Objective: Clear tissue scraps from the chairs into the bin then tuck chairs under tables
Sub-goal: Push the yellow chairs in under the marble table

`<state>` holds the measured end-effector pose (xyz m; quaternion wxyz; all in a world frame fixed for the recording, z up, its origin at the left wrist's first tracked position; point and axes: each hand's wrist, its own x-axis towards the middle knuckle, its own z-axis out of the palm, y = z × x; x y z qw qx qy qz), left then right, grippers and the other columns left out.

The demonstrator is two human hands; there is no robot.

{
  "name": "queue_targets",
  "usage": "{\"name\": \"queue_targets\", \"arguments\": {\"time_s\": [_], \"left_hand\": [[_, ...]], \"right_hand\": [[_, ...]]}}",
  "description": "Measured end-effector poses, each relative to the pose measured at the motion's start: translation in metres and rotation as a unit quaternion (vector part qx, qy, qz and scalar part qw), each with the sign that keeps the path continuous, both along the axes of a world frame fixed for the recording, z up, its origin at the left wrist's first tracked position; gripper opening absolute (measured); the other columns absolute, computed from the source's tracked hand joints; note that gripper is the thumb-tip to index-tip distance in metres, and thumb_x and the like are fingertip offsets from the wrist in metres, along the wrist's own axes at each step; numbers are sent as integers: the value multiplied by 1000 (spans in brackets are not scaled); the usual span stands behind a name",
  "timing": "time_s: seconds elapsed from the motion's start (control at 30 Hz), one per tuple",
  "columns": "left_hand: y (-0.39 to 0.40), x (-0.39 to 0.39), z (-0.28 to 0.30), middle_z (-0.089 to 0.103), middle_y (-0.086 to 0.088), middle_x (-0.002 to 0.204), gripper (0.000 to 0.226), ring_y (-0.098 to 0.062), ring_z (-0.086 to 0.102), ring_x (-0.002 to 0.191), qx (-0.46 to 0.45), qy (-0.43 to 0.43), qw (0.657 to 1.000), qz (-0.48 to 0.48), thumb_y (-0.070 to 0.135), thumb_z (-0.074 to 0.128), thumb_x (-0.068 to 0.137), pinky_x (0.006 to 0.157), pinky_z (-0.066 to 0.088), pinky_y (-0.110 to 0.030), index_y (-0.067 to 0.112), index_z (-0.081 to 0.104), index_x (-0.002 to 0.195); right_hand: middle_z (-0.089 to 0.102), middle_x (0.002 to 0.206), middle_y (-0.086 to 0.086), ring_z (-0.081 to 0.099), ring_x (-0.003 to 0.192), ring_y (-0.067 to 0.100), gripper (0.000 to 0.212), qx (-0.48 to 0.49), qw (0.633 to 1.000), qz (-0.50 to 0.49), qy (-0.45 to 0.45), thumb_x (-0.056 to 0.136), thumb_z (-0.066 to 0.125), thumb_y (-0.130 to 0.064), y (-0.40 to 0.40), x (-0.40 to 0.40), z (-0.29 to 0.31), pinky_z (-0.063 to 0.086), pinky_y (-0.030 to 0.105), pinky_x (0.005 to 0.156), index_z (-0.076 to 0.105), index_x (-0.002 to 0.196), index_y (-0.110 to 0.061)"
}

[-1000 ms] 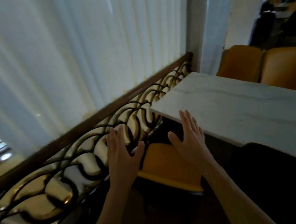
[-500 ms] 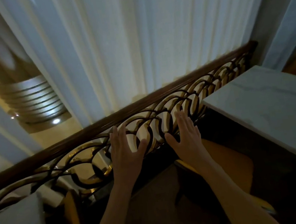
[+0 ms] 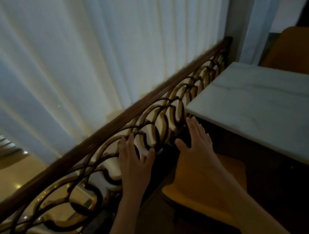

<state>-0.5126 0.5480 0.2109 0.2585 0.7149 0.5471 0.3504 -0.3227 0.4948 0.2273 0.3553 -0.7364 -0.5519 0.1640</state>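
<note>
Beside the marble table (image 3: 267,113), left hand (image 3: 134,164) and right hand (image 3: 197,150) hover released, empty, above the yellow chair (image 3: 233,167); tucking it under apparently comes next, needing a grasp

Marble-look table (image 3: 267,113), wooden handrail (image 3: 112,131)

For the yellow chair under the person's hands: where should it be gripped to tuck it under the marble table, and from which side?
Probably by its near edge, from the person's side. The yellow chair sits below the open left hand and right hand, partly beneath the marble table, with the railing close on its left. Whether that edge is seat or backrest is unclear.
</note>
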Motion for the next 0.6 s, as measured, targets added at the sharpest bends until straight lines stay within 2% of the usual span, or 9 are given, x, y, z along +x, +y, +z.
{"name": "queue_targets", "arguments": {"time_s": [0.1,0.17,0.4,0.5,0.6], "left_hand": [[-3,40,-12,6,-3,166,83,-19,4,152,-18,-6,999,-50,62,49,88,117,21,-41,29,14,155],[-4,60,-22,6,-2,166,84,-19,4,152,-33,3,997,-76,64,48,88,116,19,-39,29,13,156],[-8,80,-67,15,-2,164,86,-24,15,150,-99,66,984,-134,78,39,85,115,30,-49,32,17,154],[-12,74,-90,20,-5,163,93,-26,19,149,-197,82,969,-124,76,44,82,116,27,-51,24,19,155],[-19,64,-112,23,-9,162,87,-30,24,147,-327,55,941,-72,57,59,87,114,29,-50,19,21,156]], "right_hand": [[-5,165,-2,-8,151,21,72,-29,998,-52,24,99,42,-49,-15,34,-9,-6,44,118,2,156,-29],[-4,165,-1,-6,151,22,72,-43,995,-85,28,99,42,-50,-29,53,-18,-3,46,119,2,155,-29],[1,165,1,1,151,24,73,-96,973,-199,66,98,43,-50,-80,80,-66,3,51,119,4,155,-28],[1,165,3,1,151,27,75,-165,954,-239,74,97,45,-50,-106,76,-95,4,52,119,5,156,-26],[0,165,4,0,151,32,79,-246,925,-283,57,93,51,-54,-137,69,-120,5,54,118,8,155,-28]]}}
